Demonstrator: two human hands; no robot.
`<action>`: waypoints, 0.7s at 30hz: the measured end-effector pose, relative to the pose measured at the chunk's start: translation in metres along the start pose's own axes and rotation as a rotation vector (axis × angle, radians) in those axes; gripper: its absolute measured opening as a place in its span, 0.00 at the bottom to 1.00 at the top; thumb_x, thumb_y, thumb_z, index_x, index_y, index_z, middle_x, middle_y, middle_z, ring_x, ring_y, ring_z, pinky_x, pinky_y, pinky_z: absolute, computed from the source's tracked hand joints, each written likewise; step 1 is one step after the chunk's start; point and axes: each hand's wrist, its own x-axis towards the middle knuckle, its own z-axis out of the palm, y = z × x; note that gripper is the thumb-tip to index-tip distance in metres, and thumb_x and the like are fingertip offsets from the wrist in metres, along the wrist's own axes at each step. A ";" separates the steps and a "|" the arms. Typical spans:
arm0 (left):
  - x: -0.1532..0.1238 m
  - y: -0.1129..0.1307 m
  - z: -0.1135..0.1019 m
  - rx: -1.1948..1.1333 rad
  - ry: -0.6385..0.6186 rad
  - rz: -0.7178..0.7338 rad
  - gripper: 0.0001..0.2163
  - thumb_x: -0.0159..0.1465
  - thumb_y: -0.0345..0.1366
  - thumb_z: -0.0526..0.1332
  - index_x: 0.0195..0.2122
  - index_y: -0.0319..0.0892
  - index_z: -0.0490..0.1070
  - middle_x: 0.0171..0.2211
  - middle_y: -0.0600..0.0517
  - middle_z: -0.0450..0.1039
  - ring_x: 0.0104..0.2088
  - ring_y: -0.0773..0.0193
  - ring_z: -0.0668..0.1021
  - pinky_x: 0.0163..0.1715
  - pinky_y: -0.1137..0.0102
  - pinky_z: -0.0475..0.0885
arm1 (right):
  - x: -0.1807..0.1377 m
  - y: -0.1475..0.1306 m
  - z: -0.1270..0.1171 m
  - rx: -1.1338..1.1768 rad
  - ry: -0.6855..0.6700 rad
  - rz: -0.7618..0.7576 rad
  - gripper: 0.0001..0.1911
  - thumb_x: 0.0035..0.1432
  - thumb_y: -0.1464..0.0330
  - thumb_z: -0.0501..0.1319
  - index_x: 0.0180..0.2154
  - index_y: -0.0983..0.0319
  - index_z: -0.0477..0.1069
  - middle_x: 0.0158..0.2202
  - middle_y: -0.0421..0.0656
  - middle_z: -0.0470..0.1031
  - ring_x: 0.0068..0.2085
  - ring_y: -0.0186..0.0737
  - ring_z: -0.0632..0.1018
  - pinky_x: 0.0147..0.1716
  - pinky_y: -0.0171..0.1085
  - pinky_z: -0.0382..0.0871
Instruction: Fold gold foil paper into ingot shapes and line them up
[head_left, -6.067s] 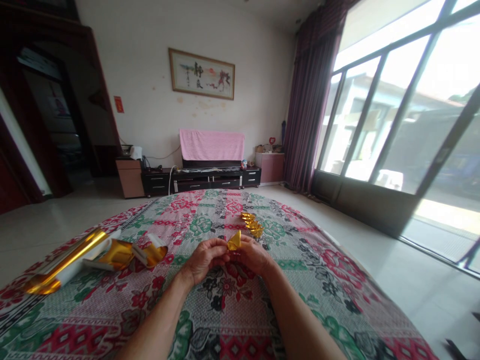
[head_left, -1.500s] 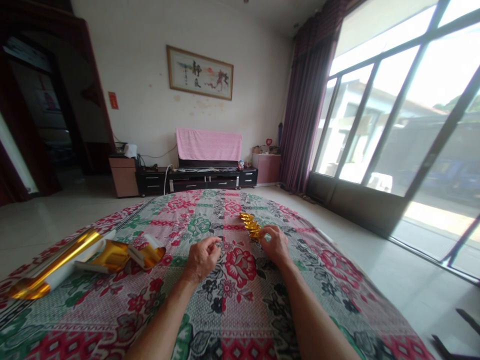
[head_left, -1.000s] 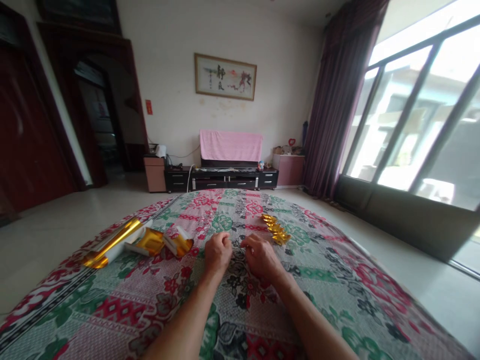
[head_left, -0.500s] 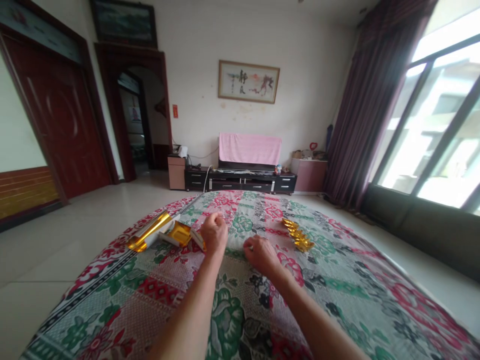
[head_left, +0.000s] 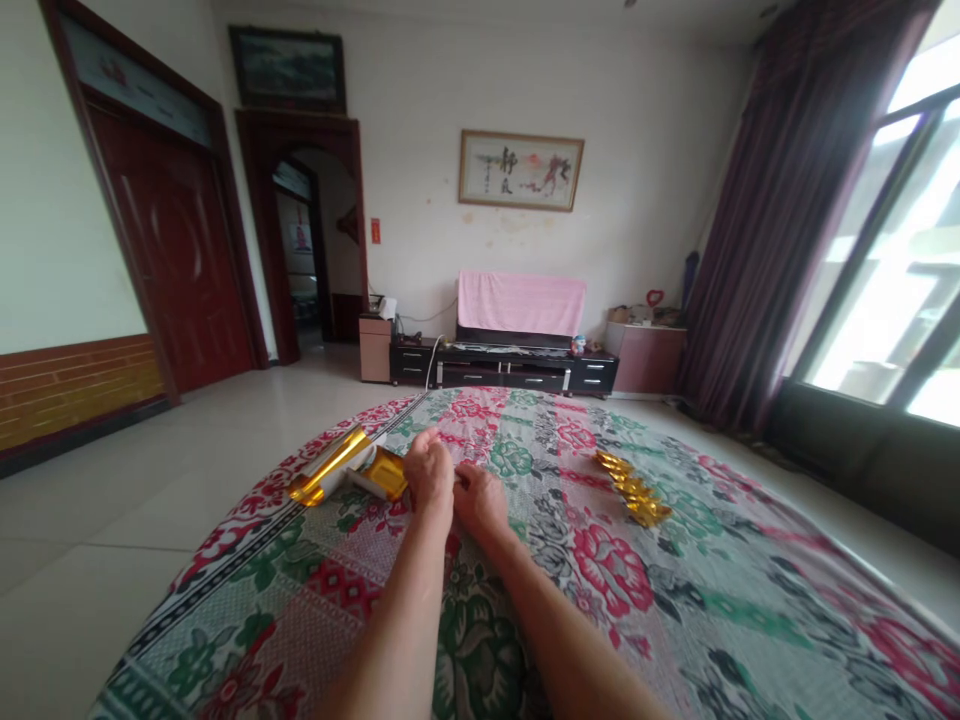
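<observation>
My left hand [head_left: 429, 470] is closed above the patterned cloth, beside several gold foil paper sheets. Close on its right, my right hand [head_left: 481, 502] is curled with its fingers bent inward. Whatever either hand grips is hidden behind the fingers. A curled gold foil sheet [head_left: 337, 466] with pale edges lies to the left, and another gold sheet [head_left: 384, 474] lies between it and my left hand. Off to the right, a row of folded gold foil pieces [head_left: 634, 490] stands on the cloth, apart from both hands.
A flowered red, green and grey cloth [head_left: 540, 640] covers the rounded table. Beyond it stands a low black cabinet [head_left: 517, 376], with a pink towel [head_left: 521, 302] draped over something on top. A dark curtain [head_left: 780, 230] and window are at the right.
My right hand has moved left, up close to my left hand. The view has turned slightly left, so the room appears shifted to the right.
</observation>
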 end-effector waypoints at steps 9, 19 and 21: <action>-0.014 0.007 -0.003 -0.031 0.032 -0.129 0.17 0.52 0.26 0.51 0.41 0.38 0.72 0.41 0.44 0.74 0.43 0.57 0.76 0.45 0.64 0.68 | 0.008 0.024 -0.011 0.250 0.106 0.189 0.14 0.49 0.63 0.54 0.33 0.59 0.77 0.19 0.36 0.69 0.23 0.33 0.68 0.23 0.30 0.57; -0.024 0.010 0.000 0.279 -0.206 0.149 0.15 0.58 0.34 0.53 0.45 0.39 0.69 0.44 0.42 0.73 0.46 0.56 0.73 0.45 0.66 0.64 | 0.009 0.037 -0.021 0.891 -0.033 0.232 0.20 0.45 0.57 0.58 0.36 0.65 0.74 0.21 0.37 0.69 0.20 0.29 0.65 0.21 0.29 0.61; -0.023 0.011 -0.002 0.322 -0.267 0.085 0.14 0.60 0.38 0.50 0.40 0.41 0.72 0.38 0.43 0.75 0.41 0.56 0.75 0.39 0.67 0.65 | 0.010 0.038 -0.022 1.021 -0.056 0.241 0.21 0.43 0.57 0.61 0.37 0.64 0.73 0.24 0.38 0.71 0.23 0.31 0.69 0.23 0.29 0.63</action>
